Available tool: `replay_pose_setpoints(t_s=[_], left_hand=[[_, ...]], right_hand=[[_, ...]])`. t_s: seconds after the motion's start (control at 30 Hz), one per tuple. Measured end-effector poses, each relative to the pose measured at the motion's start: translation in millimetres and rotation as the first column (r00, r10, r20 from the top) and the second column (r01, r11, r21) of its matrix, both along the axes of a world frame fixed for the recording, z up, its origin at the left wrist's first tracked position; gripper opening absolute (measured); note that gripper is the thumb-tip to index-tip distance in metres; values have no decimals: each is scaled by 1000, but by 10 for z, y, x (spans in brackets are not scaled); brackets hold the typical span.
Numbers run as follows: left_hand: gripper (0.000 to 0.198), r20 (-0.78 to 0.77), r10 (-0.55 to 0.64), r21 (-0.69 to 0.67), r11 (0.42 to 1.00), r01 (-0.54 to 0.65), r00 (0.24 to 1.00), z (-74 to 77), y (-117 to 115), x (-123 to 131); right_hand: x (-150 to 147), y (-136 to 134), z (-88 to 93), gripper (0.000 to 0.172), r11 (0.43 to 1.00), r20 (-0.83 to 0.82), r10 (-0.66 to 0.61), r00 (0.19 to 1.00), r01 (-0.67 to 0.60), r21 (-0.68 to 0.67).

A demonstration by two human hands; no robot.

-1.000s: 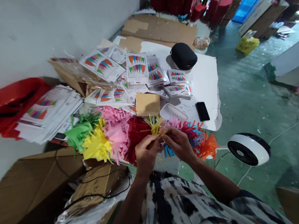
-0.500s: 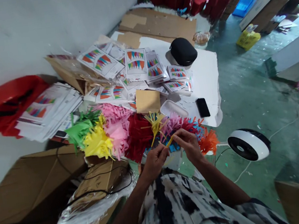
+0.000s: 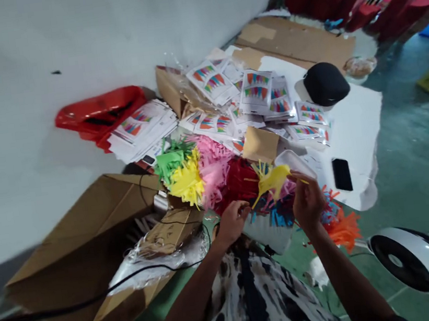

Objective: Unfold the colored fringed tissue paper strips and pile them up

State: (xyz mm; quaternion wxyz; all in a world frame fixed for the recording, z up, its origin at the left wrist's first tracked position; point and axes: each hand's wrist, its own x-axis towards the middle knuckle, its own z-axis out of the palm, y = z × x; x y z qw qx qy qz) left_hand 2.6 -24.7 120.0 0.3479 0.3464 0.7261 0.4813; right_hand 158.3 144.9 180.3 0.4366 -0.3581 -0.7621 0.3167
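Note:
A yellow tissue-paper tassel [image 3: 274, 180] with cut fringe is stretched out over the heap of coloured tassels. My right hand [image 3: 307, 201] is closed on its right end, and a thin yellow strip sticks out by the fingers. My left hand [image 3: 233, 222] is left of the tassel, near its lower strands, with fingers curled together; what they hold, if anything, is too small to make out. Around them lie dark red fringe [image 3: 240, 178], pink tassels [image 3: 213, 168], a yellow bunch [image 3: 188, 182], green fringe [image 3: 171, 161], blue fringe [image 3: 281, 215] and orange fringe [image 3: 342, 229].
Printed packets [image 3: 256, 89] pile up behind the tassels, beside a small cardboard piece [image 3: 260, 144] and a white tray [image 3: 305, 165]. A phone [image 3: 342, 174] and black case [image 3: 326, 84] lie right. An open carton [image 3: 79, 246] stands left, a white fan [image 3: 417, 260] lower right.
My right hand has moved up and right from my left hand, now holding the yellow tassel's end. The tassel is lifted sideways. The view has swung left.

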Motion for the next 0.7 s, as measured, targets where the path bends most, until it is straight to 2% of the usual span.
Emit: replay_pose_setpoints(t_s=[0.07, 0.1, 0.17, 0.27, 0.37, 0.5, 0.6, 0.7], left_hand=[[31, -1, 128, 20, 992, -128, 992, -22, -113, -241], [32, 10, 198, 13, 980, -198, 980, -39, -178, -368], [34, 30, 341, -14, 940, -341, 940, -90, -322, -626], [36, 49, 515, -12, 857, -515, 856, -201, -553, -1028], [36, 11, 659, 51, 751, -659, 752, -306, -725, -1468], [28, -89, 811, 135, 585, -800, 578, -421, -730, -2162], [22, -101, 835, 147, 550, -822, 540, -542, -596, -2707], [27, -227, 783, 89, 609, -788, 580, -670, -442, -3134]], right_hand=[[-91, -21, -174, 30, 977, 176, 108, 978, -138, 163], [-139, -45, -291, 31, 959, 274, 160, 949, -215, 186], [-248, -108, -540, 34, 933, 460, 221, 860, -323, 155], [-470, -214, -794, 35, 926, 656, 209, 725, -363, 106], [-825, -322, -770, 31, 919, 685, 216, 696, -383, 99], [-1546, -500, -523, 27, 899, 566, 323, 759, -433, 69], [-2170, -624, -453, 24, 882, 515, 379, 769, -468, 49], [-2759, -656, -567, 24, 868, 514, 413, 752, -496, 28]])
